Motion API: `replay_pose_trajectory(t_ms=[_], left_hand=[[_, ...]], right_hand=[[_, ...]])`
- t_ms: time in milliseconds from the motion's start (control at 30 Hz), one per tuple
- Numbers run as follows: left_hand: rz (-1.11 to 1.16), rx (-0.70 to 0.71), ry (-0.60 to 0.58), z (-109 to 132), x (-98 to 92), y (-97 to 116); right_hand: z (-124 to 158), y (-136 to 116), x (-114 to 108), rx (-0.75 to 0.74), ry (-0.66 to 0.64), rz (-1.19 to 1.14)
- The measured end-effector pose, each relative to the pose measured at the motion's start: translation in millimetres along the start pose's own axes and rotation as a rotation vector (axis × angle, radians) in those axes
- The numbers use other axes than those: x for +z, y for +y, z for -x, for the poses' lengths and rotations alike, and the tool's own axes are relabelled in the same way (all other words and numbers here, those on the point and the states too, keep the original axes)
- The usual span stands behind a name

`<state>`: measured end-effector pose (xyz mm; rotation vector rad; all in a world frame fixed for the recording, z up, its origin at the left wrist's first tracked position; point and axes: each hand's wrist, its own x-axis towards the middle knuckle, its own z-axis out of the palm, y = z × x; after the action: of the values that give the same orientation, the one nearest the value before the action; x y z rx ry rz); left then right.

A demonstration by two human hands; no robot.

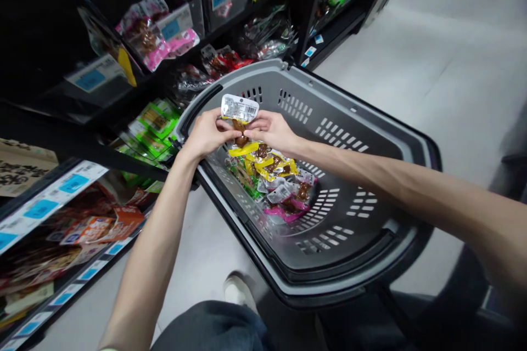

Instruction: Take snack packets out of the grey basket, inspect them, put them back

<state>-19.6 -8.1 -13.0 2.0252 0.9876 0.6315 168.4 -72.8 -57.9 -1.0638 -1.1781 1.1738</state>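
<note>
Both my hands hold one small snack packet (pixel 239 110) over the far left part of a grey shopping basket (pixel 370 137). The packet is clear with a white printed label facing me and brown food inside. My left hand (pixel 207 132) pinches its left edge, and my right hand (pixel 272 129) pinches its right edge. Below them, on the basket's floor, lie several snack packets (pixel 274 181), yellow, pink and green ones among them.
Dark shop shelves run along the left, with pink packets (pixel 156 33), green packets (pixel 150 126) and orange packets (pixel 99 225) behind blue price tags. Pale floor (pixel 444 55) stretches to the right. My shoe (pixel 236 289) and trouser leg show below the basket.
</note>
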Motion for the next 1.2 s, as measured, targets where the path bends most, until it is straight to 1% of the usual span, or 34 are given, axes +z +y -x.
replay_pose_trajectory(t_ms=[200, 533, 600, 767, 967, 1200], left_hand=[[-0.013, -0.021, -0.027, 1.1, -0.3, -0.9], [-0.098, -0.008, -0.019, 1.6, -2.0, 3.0], [-0.1, -0.008, -0.031, 1.9, -2.2, 4.5], [-0.126, 0.004, -0.108, 2.3, -3.5, 6.4], [-0.25, 0.008, -0.131, -0.4, -4.5, 4.8], [-0.292, 0.003, -0.15, -0.5, -3.8, 7.1]], right_hand=[[-0.2, -2.6, 0.8, 0.011, -0.002, 0.056], [-1.3, -0.6, -2.4, 0.012, -0.019, 0.061], [-0.6, -1.9, -2.5, 0.003, -0.045, 0.057], [1.6, -3.4, -0.4, -0.051, -0.077, 0.101], [0.0, 2.1, -0.6, -0.079, -0.082, 0.221], [1.4, -1.1, -0.5, -0.08, -0.102, 0.244]])
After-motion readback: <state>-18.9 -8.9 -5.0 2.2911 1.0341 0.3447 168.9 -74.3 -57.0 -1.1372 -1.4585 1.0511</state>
